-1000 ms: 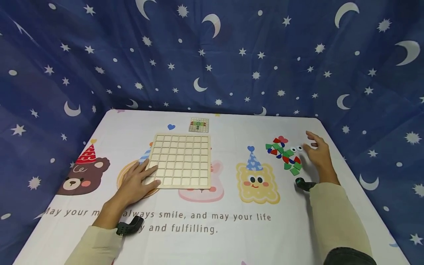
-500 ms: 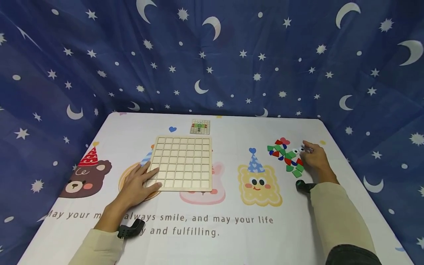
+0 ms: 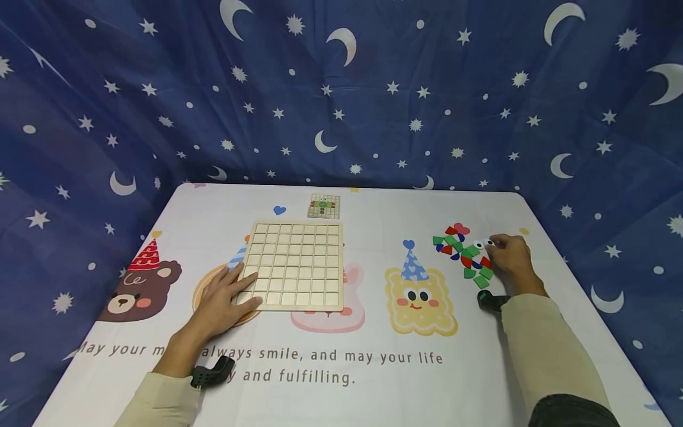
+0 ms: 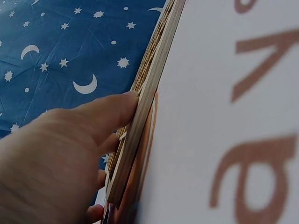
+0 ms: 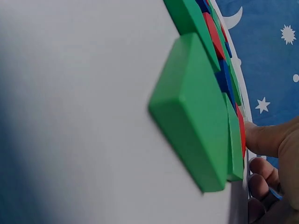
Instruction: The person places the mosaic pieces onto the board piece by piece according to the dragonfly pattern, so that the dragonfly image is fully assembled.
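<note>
My left hand (image 3: 220, 302) rests with spread fingers on the left edge and near corner of a square wooden grid board (image 3: 299, 267). In the left wrist view the thumb lies along the rim of that board (image 4: 140, 109). On the right, my right hand (image 3: 511, 258) pinches a white round eye piece (image 3: 490, 242) between thumb and fingertips. A second eye piece (image 3: 478, 244) lies just left of it. Around them is a loose cluster of green, red and blue flat pieces; one green piece (image 5: 191, 116) looms close in the right wrist view, where the held piece is hidden.
A small pattern card (image 3: 324, 206) with a coloured figure on a grid lies behind the board. The white tablecloth (image 3: 395, 385) carries printed cartoon animals and lettering. A blue curtain (image 3: 373, 89) with moons and stars hangs at the far table edge.
My right hand has come in toward the eye pieces, and its thumb and fingers have closed on the right one. My left hand stays on the board; the head view has shifted slightly.
</note>
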`<state>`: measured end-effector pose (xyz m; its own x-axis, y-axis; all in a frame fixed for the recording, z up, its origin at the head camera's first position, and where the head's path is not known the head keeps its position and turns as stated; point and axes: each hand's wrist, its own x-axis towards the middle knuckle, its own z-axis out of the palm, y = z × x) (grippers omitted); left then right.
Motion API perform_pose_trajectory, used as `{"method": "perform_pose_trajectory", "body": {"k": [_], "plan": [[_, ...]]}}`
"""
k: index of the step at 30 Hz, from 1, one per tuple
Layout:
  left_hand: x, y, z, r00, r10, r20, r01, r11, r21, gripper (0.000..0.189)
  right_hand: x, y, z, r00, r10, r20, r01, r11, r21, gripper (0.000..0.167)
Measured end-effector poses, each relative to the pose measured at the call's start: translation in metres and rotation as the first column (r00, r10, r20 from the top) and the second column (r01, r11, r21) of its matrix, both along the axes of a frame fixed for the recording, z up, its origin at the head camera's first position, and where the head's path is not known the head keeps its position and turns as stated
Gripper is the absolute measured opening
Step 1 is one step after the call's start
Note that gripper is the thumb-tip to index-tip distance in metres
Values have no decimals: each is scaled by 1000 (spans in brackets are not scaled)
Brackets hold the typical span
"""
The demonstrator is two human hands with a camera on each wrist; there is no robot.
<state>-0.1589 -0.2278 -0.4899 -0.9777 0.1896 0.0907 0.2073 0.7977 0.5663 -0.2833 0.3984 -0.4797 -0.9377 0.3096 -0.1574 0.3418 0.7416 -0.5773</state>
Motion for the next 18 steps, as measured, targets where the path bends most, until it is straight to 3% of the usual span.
{"method": "perform_pose_trajectory", "body": {"k": [6,11,16,18], "plan": [[1,0,-1,1000,7,18,-7,1000,-11,65,-1,0,0,999,24,-26,-22,998,64,43],[2,0,-1,1000,9,12,-9,1000,-12,64,0,-1,2,1000,1,0,-1,999,36,46],[1,1,-1,1000,10,8,-10,1000,-17,64,9,-5,14,999,-30,16,30,999,-10,52],[1,1,0,1000,11,9,-11,1000,-20,63,12,-8,21,999,-19,-29,19,1000,-5,51]]}}
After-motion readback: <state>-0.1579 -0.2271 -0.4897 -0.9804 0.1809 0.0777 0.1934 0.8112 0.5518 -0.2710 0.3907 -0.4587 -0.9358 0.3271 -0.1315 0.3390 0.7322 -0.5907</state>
